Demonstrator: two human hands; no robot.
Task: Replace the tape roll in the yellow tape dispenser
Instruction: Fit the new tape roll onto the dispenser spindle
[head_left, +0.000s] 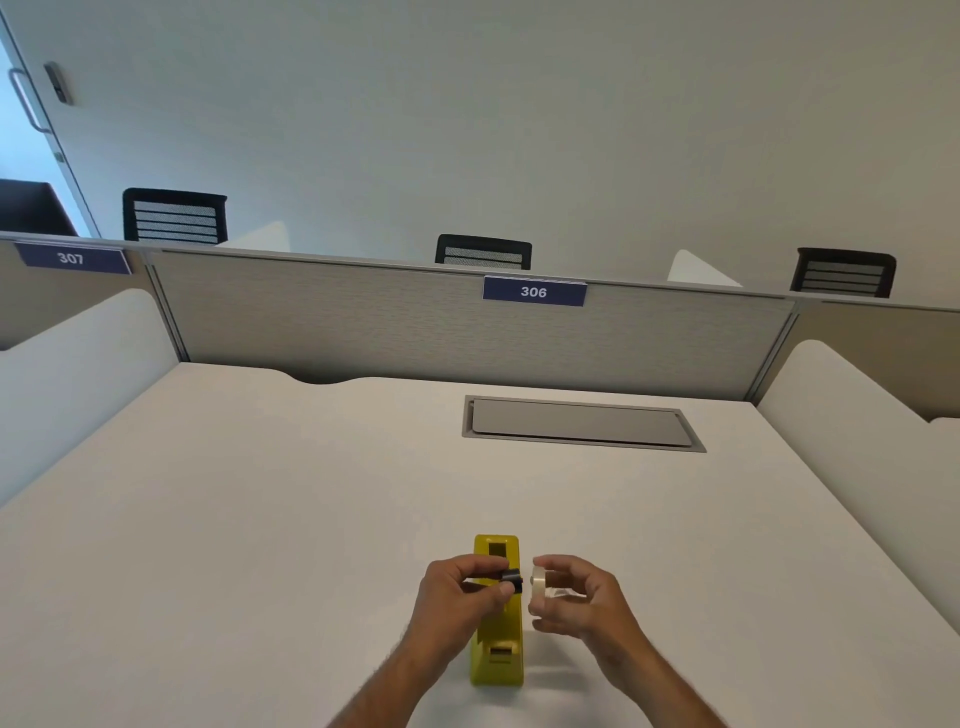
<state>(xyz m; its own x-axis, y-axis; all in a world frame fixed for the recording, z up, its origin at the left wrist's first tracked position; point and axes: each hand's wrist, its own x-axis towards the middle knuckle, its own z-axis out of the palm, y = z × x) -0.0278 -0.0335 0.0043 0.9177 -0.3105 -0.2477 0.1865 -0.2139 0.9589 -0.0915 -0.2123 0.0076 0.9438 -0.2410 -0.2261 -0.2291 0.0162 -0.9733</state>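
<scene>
Halfway, I judge: left hand (462, 584) pinches the black spool (511, 578), right hand (571, 597) grips the tape roll (538, 584) at its 3 o'clock; yellow dispenser (497, 644) waits empty.

A glossy yellow plastic tape dispenser (497, 636) stands upright on a white desk at about 6 o'clock in the view, its long axis running from 12 to 6. Its far end shows a dark rectangular opening on top, and its near end carries a small slot with a pale tan piece inside. The roll cradle in its middle is mostly hidden. Above that middle, a short black plastic cylinder, the spool core (511, 578), lies on its side pointing toward 3 o'clock. Just beside it at 3 o'clock, apart by a narrow gap, a small pale translucent tape roll (539, 583) stands on edge, its flat face toward the core.
</scene>
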